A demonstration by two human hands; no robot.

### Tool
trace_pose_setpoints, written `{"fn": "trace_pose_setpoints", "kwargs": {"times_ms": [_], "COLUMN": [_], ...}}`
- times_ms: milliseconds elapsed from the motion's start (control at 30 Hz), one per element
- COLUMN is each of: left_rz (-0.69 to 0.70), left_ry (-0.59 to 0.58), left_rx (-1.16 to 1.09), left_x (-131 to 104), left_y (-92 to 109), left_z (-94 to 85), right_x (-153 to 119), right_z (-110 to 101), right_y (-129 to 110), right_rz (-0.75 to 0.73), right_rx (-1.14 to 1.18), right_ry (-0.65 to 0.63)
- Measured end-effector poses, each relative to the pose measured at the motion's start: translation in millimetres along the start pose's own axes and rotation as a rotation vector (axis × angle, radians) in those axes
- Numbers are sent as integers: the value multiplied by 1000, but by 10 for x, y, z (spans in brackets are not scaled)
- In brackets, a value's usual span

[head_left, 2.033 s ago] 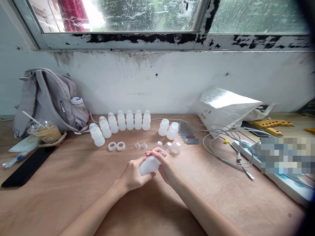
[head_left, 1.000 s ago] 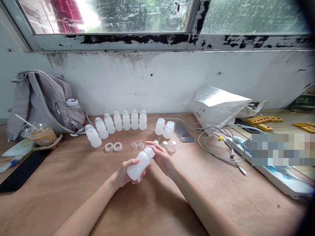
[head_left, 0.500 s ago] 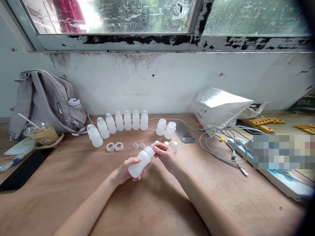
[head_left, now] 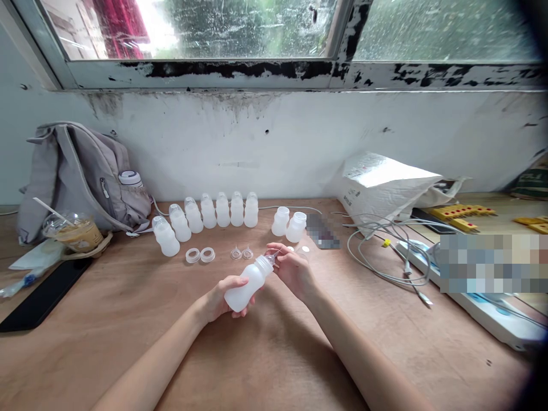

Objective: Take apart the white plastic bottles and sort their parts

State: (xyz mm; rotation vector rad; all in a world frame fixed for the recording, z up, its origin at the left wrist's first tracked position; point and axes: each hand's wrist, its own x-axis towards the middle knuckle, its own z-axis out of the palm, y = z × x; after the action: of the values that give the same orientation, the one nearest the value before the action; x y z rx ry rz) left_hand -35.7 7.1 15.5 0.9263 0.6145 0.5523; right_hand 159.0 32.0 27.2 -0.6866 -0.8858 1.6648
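My left hand (head_left: 222, 297) is wrapped round a frosted white baby bottle (head_left: 245, 290), tilted with its neck up to the right. A ribbed collar (head_left: 264, 265) sits on that neck, and a clear nipple (head_left: 271, 258) sticks out of it. My right hand (head_left: 294, 270) has its fingertips closed about the nipple's tip, which they partly hide. Just beyond the bottle lie two loose clear nipples (head_left: 242, 253). Two white collar rings (head_left: 200, 255) lie flat to their left. Past my right hand are clear caps (head_left: 305, 251), partly covered by it.
Several capped bottles (head_left: 222, 211) stand in a curved row towards the wall. Two uncapped bottles (head_left: 288, 224) stand right of them. A drink cup (head_left: 79, 233), a black phone (head_left: 45, 297) and a backpack (head_left: 81, 171) are left. Cables (head_left: 385, 251), a white bag (head_left: 377, 182) and a power strip (head_left: 479, 308) are right.
The bottle and my left hand have shifted slightly right. My right hand has drawn back a little from the collar, so more of the nipple shows.
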Motion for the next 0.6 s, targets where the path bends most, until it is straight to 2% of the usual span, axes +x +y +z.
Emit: {"fn": "trace_pose_setpoints", "kwargs": {"times_ms": [267, 500, 600], "left_rz": [-14, -16, 56], "left_ry": [19, 19, 65], "left_rx": [3, -40, -150], "left_x": [-14, 0, 33], "left_y": [17, -6, -11], "left_z": [6, -26, -44], "right_x": [36, 72, 88], "right_z": [-39, -96, -116], "right_y": [75, 60, 60], "right_rz": [-74, -122, -183], "right_rx": [-54, -75, -115], "right_ry": [55, 163, 237]}}
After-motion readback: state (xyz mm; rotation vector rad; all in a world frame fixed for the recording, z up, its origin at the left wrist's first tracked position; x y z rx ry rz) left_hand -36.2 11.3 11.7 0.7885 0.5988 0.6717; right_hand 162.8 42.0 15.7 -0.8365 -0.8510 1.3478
